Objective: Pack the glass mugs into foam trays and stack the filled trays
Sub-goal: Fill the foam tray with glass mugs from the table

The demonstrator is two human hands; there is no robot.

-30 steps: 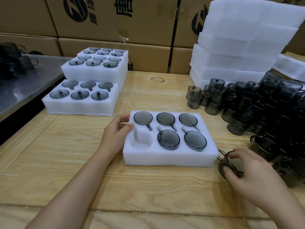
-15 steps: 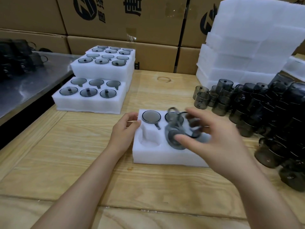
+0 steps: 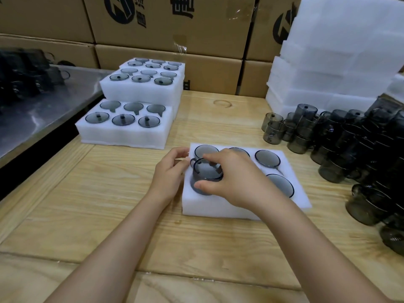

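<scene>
A white foam tray (image 3: pixel 218 209) lies on the wooden table in front of me with smoky glass mugs sunk in its holes. My right hand (image 3: pixel 238 180) grips one more glass mug (image 3: pixel 204 177) from above, fingers on its rim and thumb on its side. The mug sits partway down in the tray's front left hole, its handle pointing back left. My left hand (image 3: pixel 170 171) holds the tray's left edge, fingertips on the foam's top. Loose mugs (image 3: pixel 341 145) are heaped at the right.
Filled foam trays (image 3: pixel 131 121) stand stacked at the back left. A tall stack of white foam trays (image 3: pixel 332 62) rises at the back right. Cardboard boxes (image 3: pixel 175 29) line the rear. A grey metal table (image 3: pixel 43 112) adjoins on the left.
My right hand took a mug from the heap at the right, carried it leftward over the tray and lowered it into the front left hole. My left hand stayed on the tray's edge.
</scene>
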